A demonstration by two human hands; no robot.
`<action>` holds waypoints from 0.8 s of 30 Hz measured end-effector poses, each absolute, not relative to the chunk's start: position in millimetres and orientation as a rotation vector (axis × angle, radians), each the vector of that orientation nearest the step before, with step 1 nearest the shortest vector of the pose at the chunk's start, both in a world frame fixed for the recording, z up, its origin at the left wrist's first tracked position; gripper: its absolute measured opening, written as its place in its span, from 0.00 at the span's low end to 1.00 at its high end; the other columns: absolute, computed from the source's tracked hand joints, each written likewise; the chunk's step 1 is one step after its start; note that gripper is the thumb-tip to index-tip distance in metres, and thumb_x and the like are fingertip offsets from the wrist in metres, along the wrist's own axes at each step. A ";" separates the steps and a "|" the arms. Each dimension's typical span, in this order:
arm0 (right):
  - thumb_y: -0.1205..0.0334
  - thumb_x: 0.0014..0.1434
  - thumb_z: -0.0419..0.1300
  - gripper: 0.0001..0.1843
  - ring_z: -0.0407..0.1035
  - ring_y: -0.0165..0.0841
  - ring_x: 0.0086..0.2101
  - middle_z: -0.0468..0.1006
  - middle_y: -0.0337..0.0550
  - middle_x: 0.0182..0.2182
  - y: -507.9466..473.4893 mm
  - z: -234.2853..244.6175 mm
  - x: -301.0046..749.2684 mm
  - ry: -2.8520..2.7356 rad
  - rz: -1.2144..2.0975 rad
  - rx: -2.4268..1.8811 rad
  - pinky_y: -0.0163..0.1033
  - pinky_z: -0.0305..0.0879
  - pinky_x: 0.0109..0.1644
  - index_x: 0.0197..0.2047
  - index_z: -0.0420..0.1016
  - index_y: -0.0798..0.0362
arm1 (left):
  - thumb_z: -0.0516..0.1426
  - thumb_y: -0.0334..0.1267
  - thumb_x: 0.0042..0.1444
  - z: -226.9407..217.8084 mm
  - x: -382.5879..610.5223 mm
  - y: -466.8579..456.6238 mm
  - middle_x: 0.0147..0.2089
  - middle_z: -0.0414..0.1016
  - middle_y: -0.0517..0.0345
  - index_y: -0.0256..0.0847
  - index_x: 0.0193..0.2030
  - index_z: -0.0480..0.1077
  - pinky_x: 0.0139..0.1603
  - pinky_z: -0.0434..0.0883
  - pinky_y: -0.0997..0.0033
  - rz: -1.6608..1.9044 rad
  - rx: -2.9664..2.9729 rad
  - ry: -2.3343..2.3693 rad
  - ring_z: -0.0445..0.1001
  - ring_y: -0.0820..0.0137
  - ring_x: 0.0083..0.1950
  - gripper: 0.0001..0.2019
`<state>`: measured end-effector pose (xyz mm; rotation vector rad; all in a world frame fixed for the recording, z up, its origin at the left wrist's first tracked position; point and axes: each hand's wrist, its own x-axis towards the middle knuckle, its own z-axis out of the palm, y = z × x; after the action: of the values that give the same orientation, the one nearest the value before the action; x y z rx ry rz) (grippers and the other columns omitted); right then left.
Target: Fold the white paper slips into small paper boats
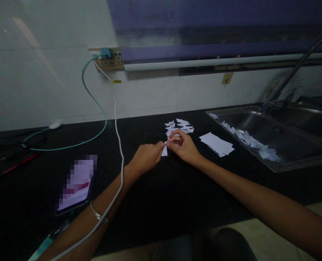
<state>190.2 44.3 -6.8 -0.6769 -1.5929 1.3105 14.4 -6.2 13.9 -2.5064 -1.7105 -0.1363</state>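
Note:
Between my two hands is a small folded piece of white paper (pixel 164 151), held just above or on the dark counter. My left hand (pixel 149 155) pinches it from the left. From the right, the fingertips of my right hand (pixel 183 146) meet the left ones at the paper's upper end. Just behind the hands lies a cluster of small folded paper boats (pixel 185 125), partly hidden by my right hand. A stack of flat white paper sheets (pixel 217 143) rests to the right of my right hand.
A steel sink (pixel 286 163) with a tap (pixel 294 74) is on the right, more folded paper pieces (pixel 248 139) along its edge. A lit phone (pixel 78 183) lies left. A white cable (pixel 116 127) from the wall socket (pixel 110 61) crosses my left forearm. A red pen-like object (pixel 21 163) lies far left.

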 end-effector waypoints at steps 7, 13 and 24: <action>0.62 0.51 0.66 0.21 0.67 0.28 0.27 0.69 0.32 0.27 44.5 -2.1 191.8 -1.623 1.301 -0.659 0.35 0.62 0.31 0.37 0.54 0.47 | 0.43 0.51 0.70 12.7 15.8 -9.2 0.32 0.77 0.55 0.41 0.41 0.69 0.30 0.63 0.70 -0.583 -2.563 -1.772 0.76 0.64 0.31 0.20; 0.64 0.50 0.64 0.20 0.63 0.27 0.25 0.69 0.33 0.26 45.4 -5.0 191.2 -1.681 1.336 -0.594 0.33 0.57 0.28 0.33 0.52 0.47 | 0.48 0.52 0.67 10.8 14.4 -7.3 0.27 0.69 0.62 0.40 0.33 0.66 0.29 0.60 0.74 -1.054 -2.824 -1.843 0.67 0.72 0.27 0.19; 0.58 0.53 0.66 0.16 0.68 0.29 0.25 0.71 0.33 0.22 44.8 -10.2 189.6 -1.635 1.471 -0.684 0.34 0.63 0.30 0.33 0.60 0.49 | 0.56 0.55 0.59 6.1 10.2 4.4 0.24 0.63 0.63 0.37 0.27 0.65 0.24 0.59 0.77 -1.812 -2.840 -1.937 0.62 0.76 0.25 0.22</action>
<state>189.6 44.8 -10.2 -0.6841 -1.6347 1.4708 10.2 4.4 6.1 -2.8401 -1.9373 -1.8121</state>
